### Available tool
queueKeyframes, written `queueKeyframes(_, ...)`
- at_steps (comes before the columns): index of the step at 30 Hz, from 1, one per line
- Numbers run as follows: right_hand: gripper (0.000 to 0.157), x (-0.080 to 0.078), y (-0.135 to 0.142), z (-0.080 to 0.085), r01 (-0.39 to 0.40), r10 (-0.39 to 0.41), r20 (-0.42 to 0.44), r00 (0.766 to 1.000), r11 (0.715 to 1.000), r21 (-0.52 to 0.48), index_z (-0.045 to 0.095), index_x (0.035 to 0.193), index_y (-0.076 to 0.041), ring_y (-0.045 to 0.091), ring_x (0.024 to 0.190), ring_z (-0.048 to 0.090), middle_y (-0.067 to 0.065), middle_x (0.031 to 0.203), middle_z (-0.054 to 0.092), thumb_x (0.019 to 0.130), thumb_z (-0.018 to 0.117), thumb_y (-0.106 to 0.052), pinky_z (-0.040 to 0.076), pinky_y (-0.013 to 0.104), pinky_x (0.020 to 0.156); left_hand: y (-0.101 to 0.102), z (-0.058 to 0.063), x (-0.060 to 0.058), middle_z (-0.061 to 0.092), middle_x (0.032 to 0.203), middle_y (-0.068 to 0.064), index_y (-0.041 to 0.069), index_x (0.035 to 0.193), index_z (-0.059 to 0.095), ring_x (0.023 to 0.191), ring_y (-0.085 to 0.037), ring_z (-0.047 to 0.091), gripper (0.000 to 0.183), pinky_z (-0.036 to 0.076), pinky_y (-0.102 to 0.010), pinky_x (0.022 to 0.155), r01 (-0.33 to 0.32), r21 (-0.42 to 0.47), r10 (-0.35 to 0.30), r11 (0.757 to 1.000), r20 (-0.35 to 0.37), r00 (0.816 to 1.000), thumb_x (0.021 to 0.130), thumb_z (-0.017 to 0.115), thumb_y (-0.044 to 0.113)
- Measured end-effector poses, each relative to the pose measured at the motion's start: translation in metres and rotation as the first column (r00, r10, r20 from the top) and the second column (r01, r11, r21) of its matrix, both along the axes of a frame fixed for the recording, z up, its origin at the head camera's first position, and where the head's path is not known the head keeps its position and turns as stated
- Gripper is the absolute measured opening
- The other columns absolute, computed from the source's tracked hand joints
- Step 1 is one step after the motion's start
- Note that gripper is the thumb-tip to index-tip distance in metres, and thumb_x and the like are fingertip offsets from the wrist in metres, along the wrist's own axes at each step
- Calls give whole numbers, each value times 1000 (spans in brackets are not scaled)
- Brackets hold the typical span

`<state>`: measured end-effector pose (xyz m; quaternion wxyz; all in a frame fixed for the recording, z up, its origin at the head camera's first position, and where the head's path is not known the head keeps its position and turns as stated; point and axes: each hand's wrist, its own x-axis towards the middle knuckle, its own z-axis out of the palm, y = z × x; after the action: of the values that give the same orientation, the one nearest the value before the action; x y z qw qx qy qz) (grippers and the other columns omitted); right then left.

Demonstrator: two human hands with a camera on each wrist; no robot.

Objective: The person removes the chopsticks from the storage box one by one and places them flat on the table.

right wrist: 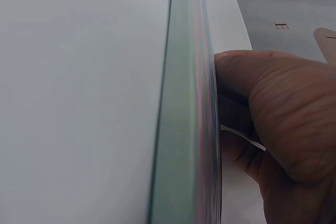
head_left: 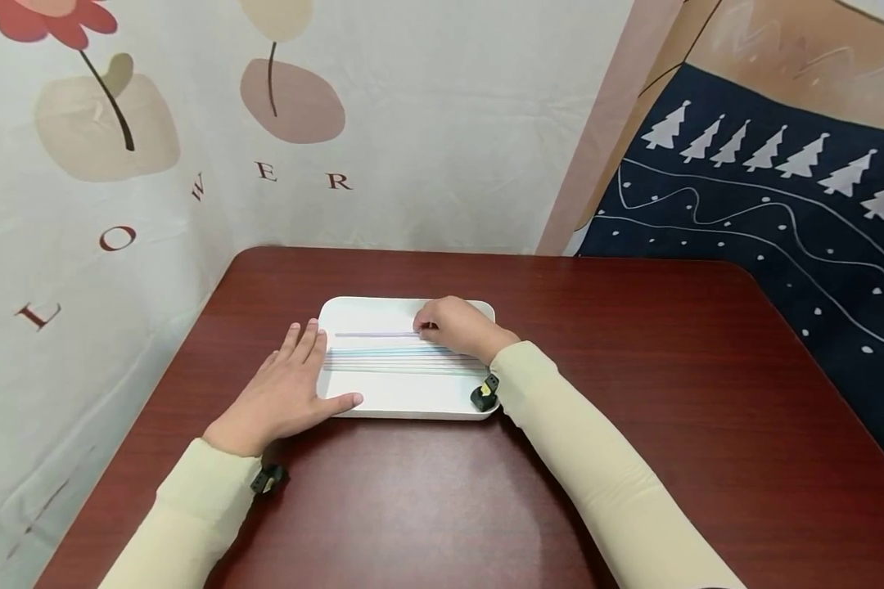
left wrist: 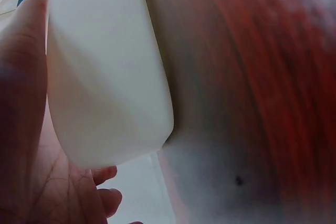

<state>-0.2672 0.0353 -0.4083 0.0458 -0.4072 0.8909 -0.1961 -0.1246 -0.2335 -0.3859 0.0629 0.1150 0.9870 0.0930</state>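
Note:
A white rectangular tray (head_left: 405, 405) sits on a dark red table (head_left: 633, 368). Several pastel straws (head_left: 390, 360) lie side by side across its middle. One pale purple straw (head_left: 376, 334) lies apart, nearer the far rim. My right hand (head_left: 453, 325) pinches that straw's right end with curled fingers. My left hand (head_left: 287, 388) lies flat on the table against the tray's left end, thumb along the front rim. The left wrist view shows the tray's wall (left wrist: 105, 77) beside my left hand (left wrist: 26, 103). The right wrist view shows the straws (right wrist: 186, 103) next to my right hand (right wrist: 283, 114).
A flower-print cloth (head_left: 155, 164) hangs along the table's left and far sides. A dark blue cloth with white trees (head_left: 766, 221) hangs at the right. Bare tabletop stretches in front of and to the right of the tray.

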Motion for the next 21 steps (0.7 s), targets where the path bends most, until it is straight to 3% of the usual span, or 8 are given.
queueKeyframes(4,11,0,0,0,-10,10,-30,999,1000,16,74,103,-19,4,92,59,-8,105,69,98,65,-17,48,21,83,-1,3,2,8,162,-28,-11,153,18,148,-45,2,124,16,-66,113,11,-36,-12,999,-24,1000,81,37,88)
queueKeyframes(11,11,3,1,3,-6,6,-18,1000,1000,9,74,103,-19,3,90,58,-8,104,69,98,64,-17,47,20,81,-8,9,2,20,160,-26,-9,151,29,148,-43,12,114,20,-64,113,90,-152,-105,984,-98,990,86,35,84)
queueKeyframes(21,15,1,1,1,-3,4,-31,1000,999,37,75,110,-18,4,98,61,-7,110,69,97,66,-17,48,20,86,-8,3,0,19,160,-26,-9,151,28,149,-42,11,111,20,-64,113,94,-160,-111,983,-100,989,88,36,82)
